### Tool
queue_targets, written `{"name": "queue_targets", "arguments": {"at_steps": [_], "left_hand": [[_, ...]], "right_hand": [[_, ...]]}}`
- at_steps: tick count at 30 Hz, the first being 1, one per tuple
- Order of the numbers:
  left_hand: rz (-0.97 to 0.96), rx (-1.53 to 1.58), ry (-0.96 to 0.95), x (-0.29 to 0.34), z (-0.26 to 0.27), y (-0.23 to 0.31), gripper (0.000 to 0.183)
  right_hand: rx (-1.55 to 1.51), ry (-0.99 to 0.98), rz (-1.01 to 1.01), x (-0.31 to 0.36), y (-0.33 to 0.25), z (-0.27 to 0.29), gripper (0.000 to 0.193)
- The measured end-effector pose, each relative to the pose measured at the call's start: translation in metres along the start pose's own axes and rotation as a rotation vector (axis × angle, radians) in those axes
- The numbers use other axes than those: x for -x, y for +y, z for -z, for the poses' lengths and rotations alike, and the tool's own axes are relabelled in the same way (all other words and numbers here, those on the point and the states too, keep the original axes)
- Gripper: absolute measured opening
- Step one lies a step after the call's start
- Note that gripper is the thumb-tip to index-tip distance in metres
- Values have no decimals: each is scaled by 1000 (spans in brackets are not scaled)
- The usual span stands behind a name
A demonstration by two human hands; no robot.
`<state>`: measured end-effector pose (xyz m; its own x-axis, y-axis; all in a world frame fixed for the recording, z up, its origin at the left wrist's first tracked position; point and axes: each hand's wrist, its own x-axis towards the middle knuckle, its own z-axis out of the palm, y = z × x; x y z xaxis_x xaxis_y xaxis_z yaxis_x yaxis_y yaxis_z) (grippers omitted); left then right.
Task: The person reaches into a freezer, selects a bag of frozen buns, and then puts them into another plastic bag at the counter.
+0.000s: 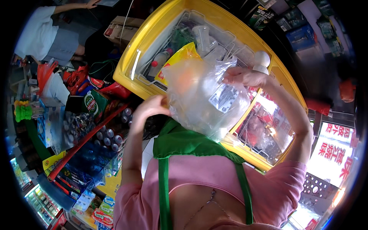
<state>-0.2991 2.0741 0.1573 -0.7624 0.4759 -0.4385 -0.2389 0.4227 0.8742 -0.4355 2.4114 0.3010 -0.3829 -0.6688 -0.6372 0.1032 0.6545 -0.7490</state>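
Over the near rim of the yellow freezer [143, 89], just above a green apron [188, 142], a clear bag [193, 111], with a printed label [225, 97] on its right half and something orange showing dimly through its upper left. At its upper right, the right grip [247, 78], clenched on a bunch of film. At its left edge, the left grip [151, 107], curled against the plastic with fingertips hidden; cannot tell whether grasping or only pressing.

Likely weak point: thin, slack film. Could tear or slither free under a hard pull, with most of the hold seemingly at one corner. Could then spill its contents, too clouded to identify, into the freezer or down the apron. Could also snag on the wire baskets [235, 50] below, or knock the loose cups about, if lowered carelessly.

Behind the bag, inside the freezer's left part: a red-capped bottle [160, 59], a yellow packet [180, 57] close to the bag, and clear cups [202, 38]. Farther right, reddish wrapped goods [255, 130] in another section.

Outward to the left, rows of cans [110, 133] and a blue crate [92, 161], contents too dark to tell. Past the freezer's far left side, a carton [119, 28]; well apart at upper left, another person [38, 30].
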Motion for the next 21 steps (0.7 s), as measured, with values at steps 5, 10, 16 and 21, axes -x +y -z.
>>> {"name": "queue_targets", "arguments": {"at_steps": [5,10,16,21], "left_hand": [[-292,-186,281,31,50,105,82],[-458,-155,282,-54,4,171,57],[-508,-4,444,-81,-26,196,12],[-732,-253,513,-70,-73,234,8]], "right_hand": [[58,-43,43,-15,-9,-15,41],[172,-71,224,-33,-17,-22,37],[156,103,285,-25,-28,-54,42],[-613,70,414,-34,32,-75,47]]}}
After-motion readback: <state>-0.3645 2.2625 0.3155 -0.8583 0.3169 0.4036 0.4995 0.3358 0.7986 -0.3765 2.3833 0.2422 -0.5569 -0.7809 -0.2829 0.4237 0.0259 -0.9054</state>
